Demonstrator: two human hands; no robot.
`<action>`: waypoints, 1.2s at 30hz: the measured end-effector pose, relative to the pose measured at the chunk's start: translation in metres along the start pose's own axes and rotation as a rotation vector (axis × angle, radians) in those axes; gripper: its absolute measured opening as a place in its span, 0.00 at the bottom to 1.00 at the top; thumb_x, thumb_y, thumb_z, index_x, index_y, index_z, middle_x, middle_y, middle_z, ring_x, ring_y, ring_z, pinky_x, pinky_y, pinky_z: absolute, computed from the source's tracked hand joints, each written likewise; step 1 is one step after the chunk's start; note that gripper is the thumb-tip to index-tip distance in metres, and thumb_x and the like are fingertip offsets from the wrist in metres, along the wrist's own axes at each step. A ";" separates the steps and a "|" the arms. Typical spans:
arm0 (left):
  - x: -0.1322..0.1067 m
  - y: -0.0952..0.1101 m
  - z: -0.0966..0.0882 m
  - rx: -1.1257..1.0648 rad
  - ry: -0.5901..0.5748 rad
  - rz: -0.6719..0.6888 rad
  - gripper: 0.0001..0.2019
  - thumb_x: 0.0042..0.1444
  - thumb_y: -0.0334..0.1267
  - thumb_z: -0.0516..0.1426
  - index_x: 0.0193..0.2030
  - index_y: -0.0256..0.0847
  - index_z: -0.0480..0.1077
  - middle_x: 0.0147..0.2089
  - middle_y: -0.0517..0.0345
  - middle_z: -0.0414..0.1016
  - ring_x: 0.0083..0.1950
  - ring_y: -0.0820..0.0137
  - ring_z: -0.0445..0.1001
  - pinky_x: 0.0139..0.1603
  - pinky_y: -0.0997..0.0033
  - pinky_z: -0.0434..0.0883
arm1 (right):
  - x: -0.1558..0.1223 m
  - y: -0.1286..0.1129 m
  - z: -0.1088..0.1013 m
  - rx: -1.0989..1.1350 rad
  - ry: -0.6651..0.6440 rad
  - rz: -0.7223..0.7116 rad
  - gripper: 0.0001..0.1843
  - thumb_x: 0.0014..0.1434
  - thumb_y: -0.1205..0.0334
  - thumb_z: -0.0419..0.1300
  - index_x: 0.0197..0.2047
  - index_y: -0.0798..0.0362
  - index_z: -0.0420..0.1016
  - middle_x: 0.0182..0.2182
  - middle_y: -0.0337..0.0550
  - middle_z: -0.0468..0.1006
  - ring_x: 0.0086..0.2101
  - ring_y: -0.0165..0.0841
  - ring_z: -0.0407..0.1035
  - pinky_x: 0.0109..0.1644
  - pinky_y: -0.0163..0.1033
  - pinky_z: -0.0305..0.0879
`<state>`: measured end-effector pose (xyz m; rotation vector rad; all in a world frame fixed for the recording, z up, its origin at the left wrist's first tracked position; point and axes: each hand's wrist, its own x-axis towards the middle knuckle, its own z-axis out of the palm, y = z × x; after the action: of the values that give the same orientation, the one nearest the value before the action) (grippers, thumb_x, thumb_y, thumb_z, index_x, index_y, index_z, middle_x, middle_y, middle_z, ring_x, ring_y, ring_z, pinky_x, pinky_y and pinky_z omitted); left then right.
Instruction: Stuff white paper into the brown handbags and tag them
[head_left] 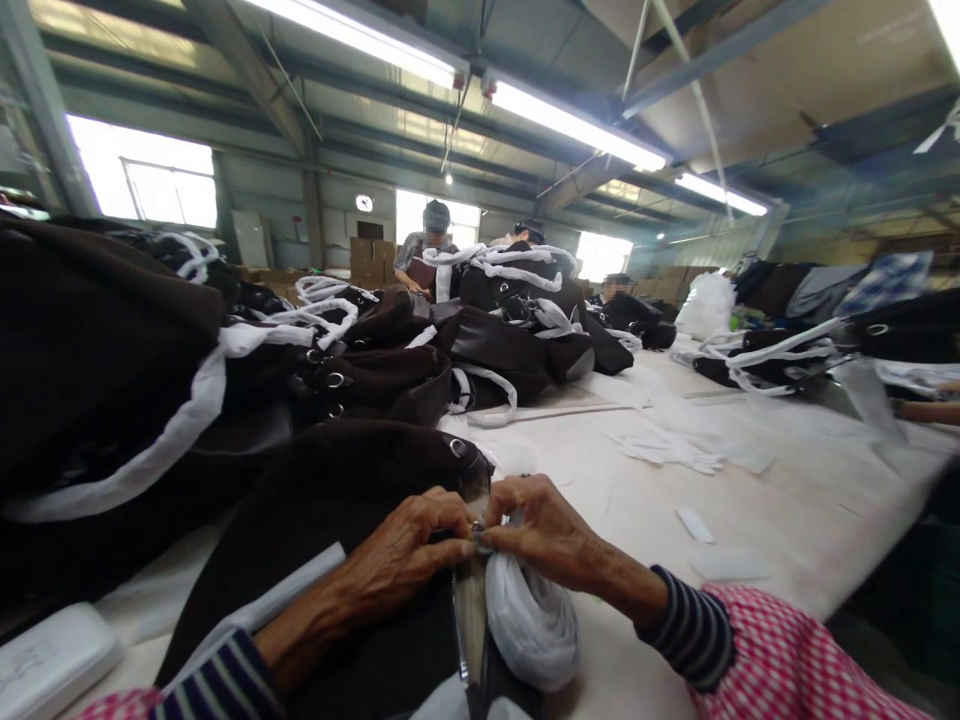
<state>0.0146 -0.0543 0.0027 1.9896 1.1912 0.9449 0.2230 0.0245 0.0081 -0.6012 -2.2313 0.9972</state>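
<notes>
A dark brown bag with silver eyelets lies in front of me on the table. My left hand is closed, thumb and fingers pinched at the bag's edge. Opposite it, my right hand pinches too, its fingertips touching those of the left. Between them a small shiny metal piece shows; my fingers cover most of it. Below my right hand hangs a looped bundle in thin white wrapping, probably a strap. A clear, glossy strip runs down the bag beneath my fingertips.
Dark bags with white-wrapped straps are heaped ahead and to the left. White scraps and a white glove lie on the pale table. A white case sits at lower left. Several people are across the table.
</notes>
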 end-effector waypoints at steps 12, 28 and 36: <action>-0.001 -0.002 0.000 -0.008 0.038 0.015 0.10 0.64 0.42 0.59 0.36 0.41 0.79 0.39 0.58 0.77 0.45 0.64 0.73 0.48 0.66 0.64 | -0.010 -0.024 -0.018 -0.175 0.137 -0.037 0.11 0.55 0.68 0.69 0.26 0.53 0.72 0.33 0.39 0.75 0.41 0.35 0.67 0.47 0.40 0.59; -0.004 0.003 0.004 0.172 0.052 0.056 0.12 0.68 0.42 0.56 0.34 0.41 0.74 0.38 0.58 0.75 0.44 0.65 0.71 0.45 0.66 0.63 | -0.021 -0.062 -0.025 -0.063 -0.198 0.453 0.10 0.47 0.70 0.62 0.21 0.54 0.64 0.18 0.32 0.64 0.23 0.26 0.57 0.27 0.34 0.49; -0.003 0.004 0.003 0.142 0.051 0.017 0.12 0.67 0.42 0.57 0.34 0.41 0.76 0.39 0.58 0.76 0.45 0.64 0.72 0.47 0.65 0.63 | -0.026 -0.066 -0.023 -0.256 -0.107 0.366 0.11 0.47 0.70 0.60 0.20 0.53 0.61 0.19 0.32 0.62 0.24 0.27 0.56 0.28 0.36 0.47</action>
<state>0.0175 -0.0589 0.0034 2.1010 1.3037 0.9477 0.2474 -0.0200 0.0622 -1.1250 -2.4159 0.9378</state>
